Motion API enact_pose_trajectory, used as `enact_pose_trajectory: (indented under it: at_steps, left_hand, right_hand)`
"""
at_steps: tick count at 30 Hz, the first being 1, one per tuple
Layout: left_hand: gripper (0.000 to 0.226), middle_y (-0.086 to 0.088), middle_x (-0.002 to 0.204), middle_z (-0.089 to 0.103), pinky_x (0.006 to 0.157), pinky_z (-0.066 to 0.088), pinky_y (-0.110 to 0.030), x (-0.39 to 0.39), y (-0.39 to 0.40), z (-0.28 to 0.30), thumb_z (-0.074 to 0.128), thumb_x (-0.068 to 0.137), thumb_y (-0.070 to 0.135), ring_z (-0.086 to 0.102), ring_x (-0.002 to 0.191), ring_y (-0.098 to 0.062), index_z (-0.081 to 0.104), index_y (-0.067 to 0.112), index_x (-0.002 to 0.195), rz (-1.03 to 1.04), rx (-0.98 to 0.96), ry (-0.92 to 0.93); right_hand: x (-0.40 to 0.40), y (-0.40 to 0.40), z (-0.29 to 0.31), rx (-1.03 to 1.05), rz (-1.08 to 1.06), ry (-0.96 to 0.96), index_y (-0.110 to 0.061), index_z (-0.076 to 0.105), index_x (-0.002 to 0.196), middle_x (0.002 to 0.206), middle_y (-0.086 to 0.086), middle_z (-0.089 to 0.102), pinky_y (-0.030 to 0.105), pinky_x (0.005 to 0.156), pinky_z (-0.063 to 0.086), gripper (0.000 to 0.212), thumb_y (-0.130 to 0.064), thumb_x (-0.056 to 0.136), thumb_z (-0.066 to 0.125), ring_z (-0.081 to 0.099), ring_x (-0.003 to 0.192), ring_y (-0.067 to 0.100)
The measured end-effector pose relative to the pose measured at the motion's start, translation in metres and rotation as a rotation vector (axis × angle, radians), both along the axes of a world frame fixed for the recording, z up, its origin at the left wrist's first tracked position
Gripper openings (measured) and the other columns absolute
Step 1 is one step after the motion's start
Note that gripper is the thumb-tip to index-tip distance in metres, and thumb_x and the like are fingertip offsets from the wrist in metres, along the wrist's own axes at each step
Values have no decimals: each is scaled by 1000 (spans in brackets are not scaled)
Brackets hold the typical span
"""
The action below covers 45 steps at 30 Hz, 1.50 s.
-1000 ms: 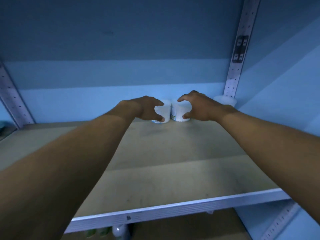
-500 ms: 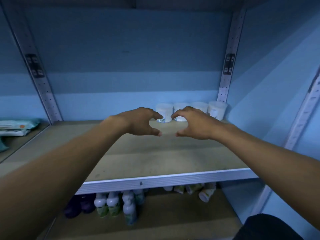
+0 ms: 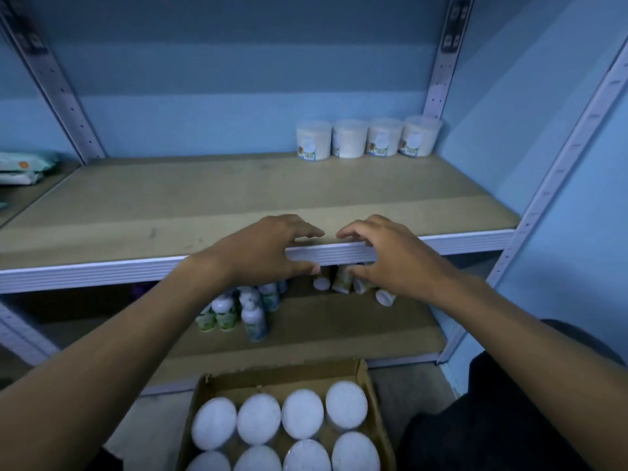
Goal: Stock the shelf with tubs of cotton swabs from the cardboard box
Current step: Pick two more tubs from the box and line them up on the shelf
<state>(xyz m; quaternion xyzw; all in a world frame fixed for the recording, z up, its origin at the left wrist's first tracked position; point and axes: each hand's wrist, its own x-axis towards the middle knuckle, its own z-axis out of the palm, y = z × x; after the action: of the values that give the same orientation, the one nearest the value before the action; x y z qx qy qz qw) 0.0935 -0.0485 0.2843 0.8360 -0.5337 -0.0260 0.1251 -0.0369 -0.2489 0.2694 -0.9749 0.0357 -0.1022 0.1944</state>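
Both hands are empty. My left hand [image 3: 268, 249] and right hand [image 3: 390, 256] hang in front of the shelf [image 3: 339, 254] edge, fingers loosely curled and spread, holding nothing; whether they touch the edge I cannot tell.

Four tubs [image 3: 368, 137] stand upright in a row at the back right of the shelf, touching or nearly touching one another, the last one just beside the rear upright [image 3: 441, 62]. The rest of that shelf board to the left of them is bare.

The box [image 3: 365, 375] sits open below my arms, on the floor in front of the lower shelf. Eight white lids [image 3: 302, 413] show in two rows, packed close together; the near row is cut off by the frame.

Handling judgement: these look like thin plastic tubs of cotton, so light, rigid enough to hold shape, but liable to flex or pop a lid if squeezed hard. The walls appear smooth and may slip. Packed this tightly, there is little room for fingers between them. I would take each from above, fingertips spread round the lid rim, one per hand, starting with the far-row tubs nearest my hands.

Risk: light tubs tip easily when set down against neighbours.

Small bottles [image 3: 251, 311] stand on the lower shelf, and packets [image 3: 23, 166] lie at the far left.
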Motion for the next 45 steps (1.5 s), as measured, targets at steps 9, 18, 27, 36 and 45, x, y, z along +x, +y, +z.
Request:
enact_pose_trajectory:
  at_steps: [9, 18, 27, 36, 45]
  left_hand:
    - [42, -3, 140, 51, 114, 28, -29, -34, 13, -74, 70, 89, 28, 39, 136, -22, 63, 19, 129, -31, -283, -151]
    - [47, -2, 156, 35, 107, 42, -48, -46, 15, -143, 60, 96, 27, 22, 150, -21, 51, 19, 141, -41, -246, -127]
    - [63, -8, 145, 44, 105, 41, -42, -42, 11, -233, 69, 88, 30, 44, 130, -30, 45, 19, 145, 40, 86, 229]
    - [79, -5, 153, 38, 111, 31, -31, -56, 16, -318, 76, 82, 37, 38, 138, -24, 39, 18, 149, 235, 286, 488]
    - [90, -1, 158, 27, 112, 34, -44, -70, 11, -361, 73, 80, 47, 30, 141, -27, 28, 21, 153, 243, 397, 466]
  right_hand:
    - [-26, 7, -91, 133, -50, 184, -36, 55, 132, 134, -10, 51, 32, 93, 47, 53, -36, 84, 78, 51, 120, 11]
    - [-18, 3, -164, 167, -80, 393, -34, 54, 133, 142, -3, 48, 37, 97, 47, 52, -33, 85, 76, 45, 130, 20]
    - [-13, 16, -216, 177, -141, 535, -33, 49, 136, 141, 1, 41, 43, 99, 47, 56, -23, 86, 71, 44, 130, 26]
    - [-26, 34, -282, 196, -176, 630, -33, 44, 142, 145, -3, 35, 45, 100, 47, 72, -25, 80, 79, 39, 134, 24]
    - [-27, 44, -332, 149, -161, 716, -33, 39, 143, 151, 0, 28, 55, 110, 35, 77, -32, 77, 79, 31, 141, 31]
